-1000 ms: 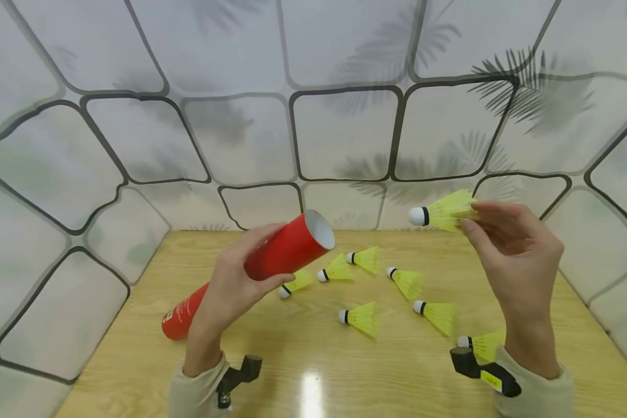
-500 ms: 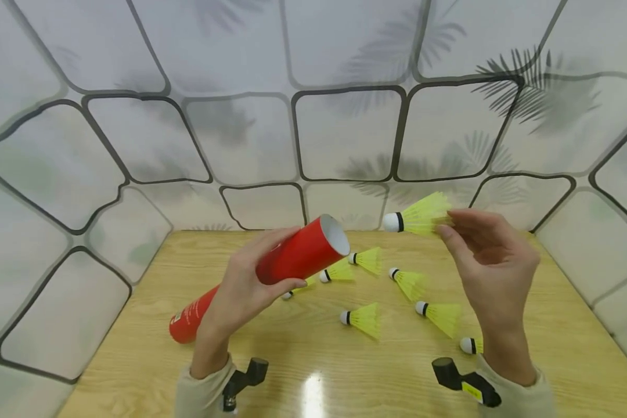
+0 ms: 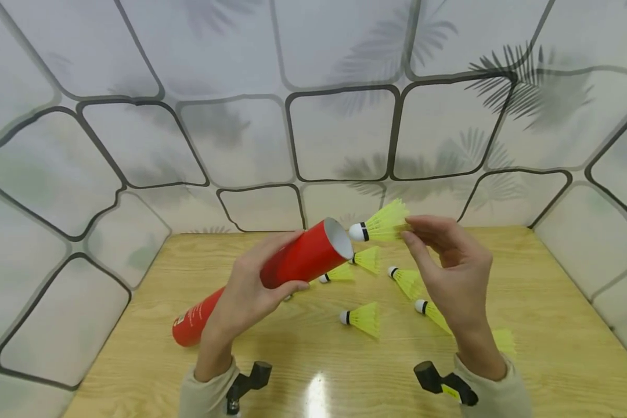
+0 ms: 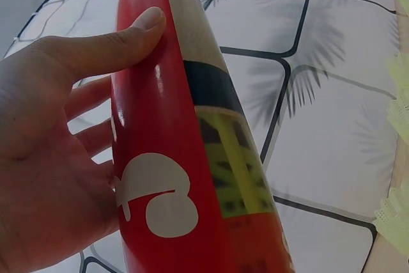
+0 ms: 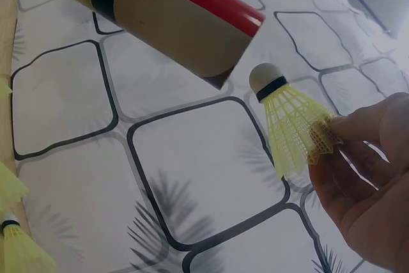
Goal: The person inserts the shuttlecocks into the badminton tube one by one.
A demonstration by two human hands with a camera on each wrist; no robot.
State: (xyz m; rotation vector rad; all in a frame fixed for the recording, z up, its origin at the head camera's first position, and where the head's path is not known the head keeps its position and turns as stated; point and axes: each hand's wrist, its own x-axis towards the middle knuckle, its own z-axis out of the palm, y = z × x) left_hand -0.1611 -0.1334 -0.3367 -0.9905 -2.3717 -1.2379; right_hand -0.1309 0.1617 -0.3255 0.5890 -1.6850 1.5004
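Observation:
My left hand [image 3: 251, 290] grips a red shuttlecock tube [image 3: 308, 252], tilted so its uncapped end points up and right. Through a clear strip on its side, the left wrist view shows a yellow shuttlecock [image 4: 233, 158] inside. Between thumb and fingertips, my right hand [image 3: 451, 270] pinches the yellow skirt edge of another shuttlecock [image 3: 384, 223]. Its white cork points left, right at the tube's mouth; in the right wrist view a small gap shows between cork [image 5: 265, 78] and rim.
Several yellow shuttlecocks lie scattered on the wooden table [image 3: 292, 360], among them one in the middle [image 3: 363, 319] and one further right [image 3: 404, 281]. A patterned cloth wall [image 3: 339, 133] stands behind and on both sides.
My right hand has carried its shuttlecock left and slightly down, up to the tube's mouth. The left hand with the tube has shifted a little to the right.

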